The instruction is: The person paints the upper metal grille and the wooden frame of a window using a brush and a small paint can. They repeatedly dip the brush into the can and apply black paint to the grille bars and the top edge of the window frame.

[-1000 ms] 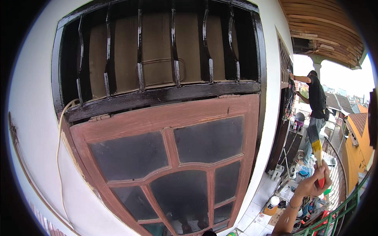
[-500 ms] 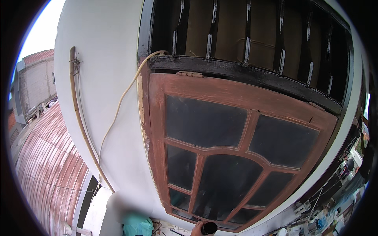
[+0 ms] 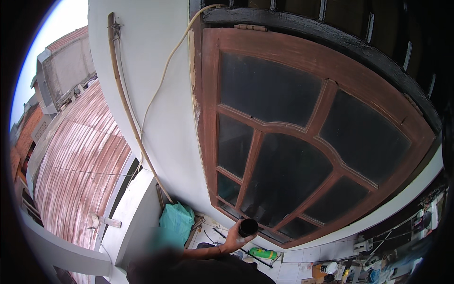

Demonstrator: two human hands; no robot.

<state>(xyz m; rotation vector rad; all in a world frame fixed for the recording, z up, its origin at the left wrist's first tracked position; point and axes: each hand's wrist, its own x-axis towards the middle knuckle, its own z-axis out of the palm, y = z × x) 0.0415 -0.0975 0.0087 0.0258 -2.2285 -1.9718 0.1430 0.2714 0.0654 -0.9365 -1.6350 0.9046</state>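
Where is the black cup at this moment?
In the head view, the black cup is at lower centre, in the left hand, right of the teal bag.

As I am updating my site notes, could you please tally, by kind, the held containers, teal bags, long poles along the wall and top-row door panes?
Dark container in the left hand: 1
Teal bag: 1
Long pole: 1
Top-row door panes: 2
Total: 5

Left of the white wall (image 3: 178,142) lies a reddish corrugated roof (image 3: 80,146).
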